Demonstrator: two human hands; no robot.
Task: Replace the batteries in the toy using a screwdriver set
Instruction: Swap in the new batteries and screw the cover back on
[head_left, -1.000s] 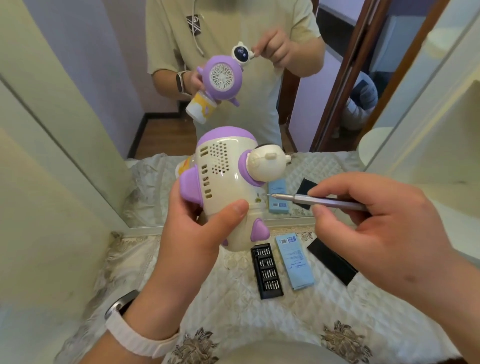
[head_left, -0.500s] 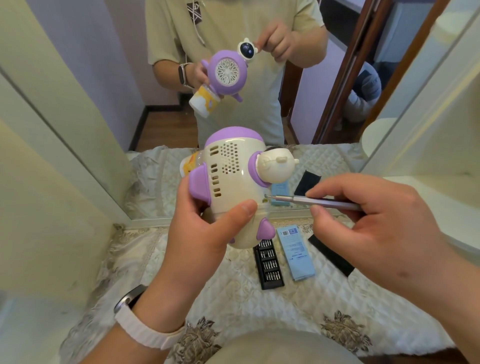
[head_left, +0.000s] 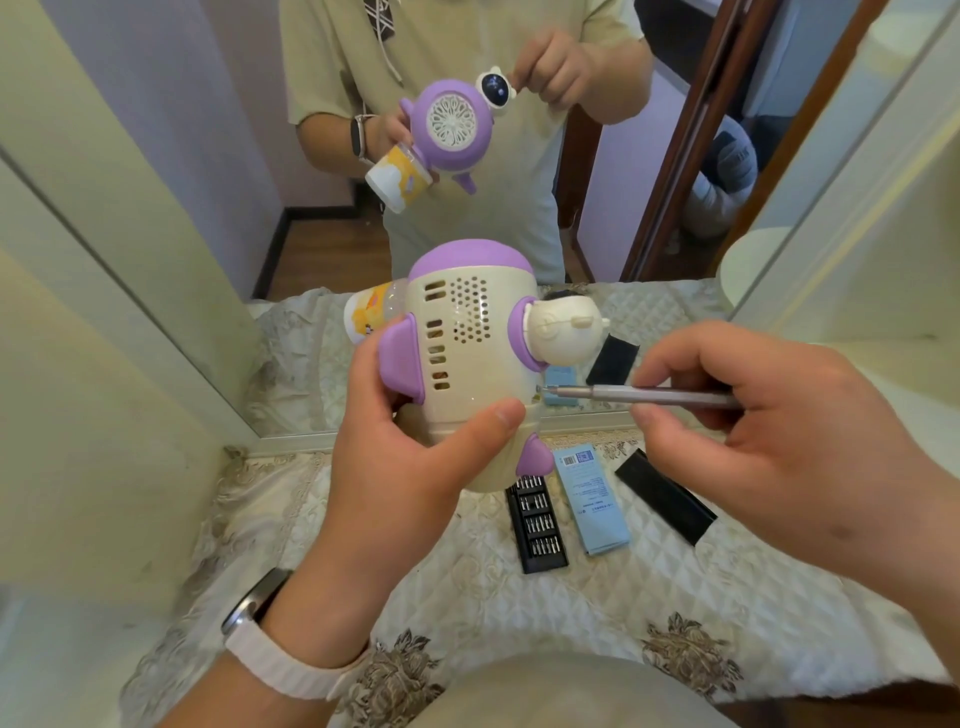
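Cream-and-purple plastic toy (head_left: 470, 364) held off the quilted cloth (head_left: 519, 613), L hand (head_left: 410, 467) wrapped round body, thumb across front. R hand (head_left: 769, 447) pinches precision screwdriver (head_left: 644, 395), tip at toy's side. Rec: seat tip square, press axially, brace toy. Bit tray (head_left: 537, 525) below.

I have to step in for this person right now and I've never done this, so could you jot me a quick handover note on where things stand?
Left hand: gripping the toy, held up off the table, its vented cream back facing you.
Right hand: fingers pinching the screwdriver, its tip at the toy's right side, just below the round head.
On the quilted cloth: open bit tray, blue leaflet, black case sleeve.
Done: driver picked and brought to the toy.
Left: loosen the screw, open the cover, swap batteries, close up. No batteries are in sight, and I can't tell whether the tip is seated.
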